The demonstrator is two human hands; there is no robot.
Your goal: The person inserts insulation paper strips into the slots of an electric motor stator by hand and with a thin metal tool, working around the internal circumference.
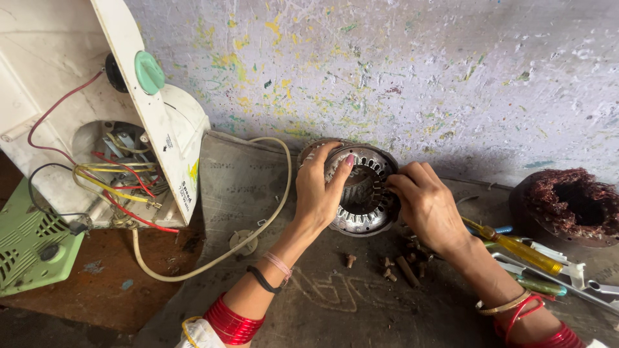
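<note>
A round metal motor stator (361, 216) with slotted teeth stands tilted on the grey work surface against the wall. My left hand (319, 190) grips its left rim, thumb and fingers curled over the top edge. My right hand (422, 203) rests on the right rim, fingertips pinched at the inner slots. What sits between those fingertips is too small to tell. Red bangles ring both wrists.
An opened white appliance (142, 129) with red, yellow and black wires leans at left beside a green grille (29, 241). A cream cable (219, 254) loops across the mat. A copper-wound coil (567, 203), yellow-handled screwdrivers (516, 245) and small bolts (400, 267) lie at right.
</note>
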